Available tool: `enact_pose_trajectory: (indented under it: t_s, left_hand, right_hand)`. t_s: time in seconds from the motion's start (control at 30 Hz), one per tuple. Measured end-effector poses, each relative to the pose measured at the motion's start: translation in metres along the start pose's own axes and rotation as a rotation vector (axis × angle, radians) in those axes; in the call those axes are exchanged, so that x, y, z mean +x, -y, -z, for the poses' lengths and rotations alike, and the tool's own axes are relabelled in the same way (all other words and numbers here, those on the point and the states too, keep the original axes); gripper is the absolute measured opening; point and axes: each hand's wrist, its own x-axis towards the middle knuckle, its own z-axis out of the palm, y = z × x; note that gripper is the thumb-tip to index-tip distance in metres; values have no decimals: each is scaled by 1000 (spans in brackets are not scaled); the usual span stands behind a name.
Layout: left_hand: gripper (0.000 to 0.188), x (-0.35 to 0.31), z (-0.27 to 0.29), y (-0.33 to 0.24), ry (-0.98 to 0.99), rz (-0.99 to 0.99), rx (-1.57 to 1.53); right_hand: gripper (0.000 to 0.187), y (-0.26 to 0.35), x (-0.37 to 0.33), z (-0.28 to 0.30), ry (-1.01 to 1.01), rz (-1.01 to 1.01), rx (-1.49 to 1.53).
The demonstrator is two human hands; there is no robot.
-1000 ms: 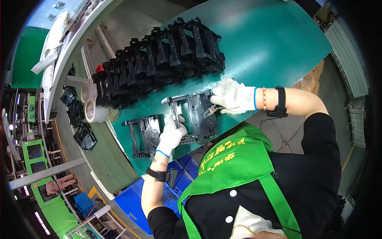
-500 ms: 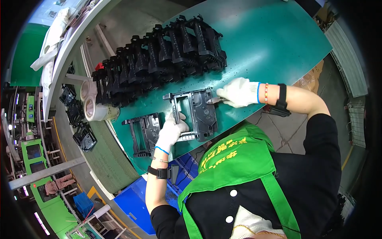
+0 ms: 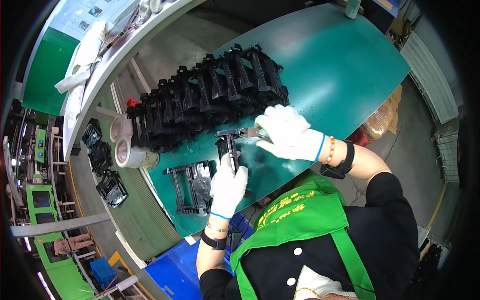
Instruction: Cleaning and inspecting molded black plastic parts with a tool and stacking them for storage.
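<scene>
the left hand (image 3: 229,189) grasps a black frame (image 3: 226,147) edge-on over the counter (image 3: 330,70), its long axis pointing away from the body; farther out, the right hand (image 3: 289,133) grips pliers (image 3: 251,132) at the right of the frame's far end.

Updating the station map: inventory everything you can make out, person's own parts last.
Table: 1, green, centre to upper right
Standing frames: row too overlapped to count, black, on the table
Loose frame: 1, black, lying at table's left
Held frame: 1, black, centre
Plier-like tool: 1, metallic, at held frame's far end
Tape rolls: 2, whitish, table's left end
Dark parts: 3, black, left of the tape rolls
Belt: 1, dull green, left of table
Bin: at least 1, blue, lower edge
Machine: 1, green, lower left
Cloth: 1, white, upper left
Apron: 1, green, lower centre
Left hand: 1, white-gloved, gripping held frame
Right hand: 1, white-gloved, gripping tool
</scene>
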Motion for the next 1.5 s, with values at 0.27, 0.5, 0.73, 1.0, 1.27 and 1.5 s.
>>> enact_pose_trajectory:
  t_s: [0.27, 0.5, 0.73, 1.0, 1.27, 1.5]
  left_hand:
    - [57, 1, -1, -12, 27, -57, 101]
    - [60, 2, -5, -13, 119, -88, 156]
    - [64, -12, -22, -18, 185, -176, 333]
    - [75, 12, -66, -29, 298, -173, 444]
    - [80, 15, -80, -24, 284, -309, 535]
    - [81, 12, -85, -13, 254, -342, 512]
  right_hand:
    - [38, -4, -5, -22, -59, 1, -98]
    - [39, -14, -23, -43, -97, -56, -118]
    - [33, -58, -65, -70, -6, -564, 572]
    - [40, -18, -102, -35, 287, -890, 1162]
    - [32, -7, -106, -71, 283, -1004, 1849]
    - [24, 5, -94, -71, 219, -1021, 1898]
